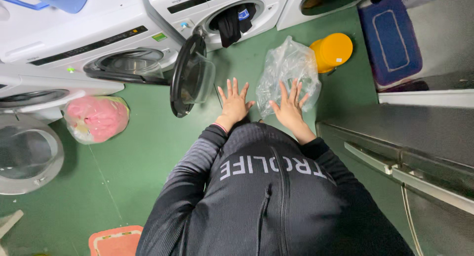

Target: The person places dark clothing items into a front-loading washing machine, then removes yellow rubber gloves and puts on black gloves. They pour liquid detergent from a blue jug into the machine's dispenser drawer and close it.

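Observation:
My left hand [233, 102] is held out flat with fingers spread, holding nothing, above the green floor [148, 152]. My right hand [290, 104] is likewise spread and empty, in front of a crumpled clear plastic bag [289, 66] lying on the floor. Beyond the hands stands a white front-loading washing machine [217, 7] with its round door [190, 78] swung open. Dark clothing [232, 21] hangs out of its drum opening.
More white washers [74, 44] line the left side, one with an open door [27, 155]. A clear bag of pink fabric [96, 119] lies at left. A yellow tub [332, 51], a blue mat [392, 39], a metal cabinet [410, 137] and an orange mat [116, 241] surround me.

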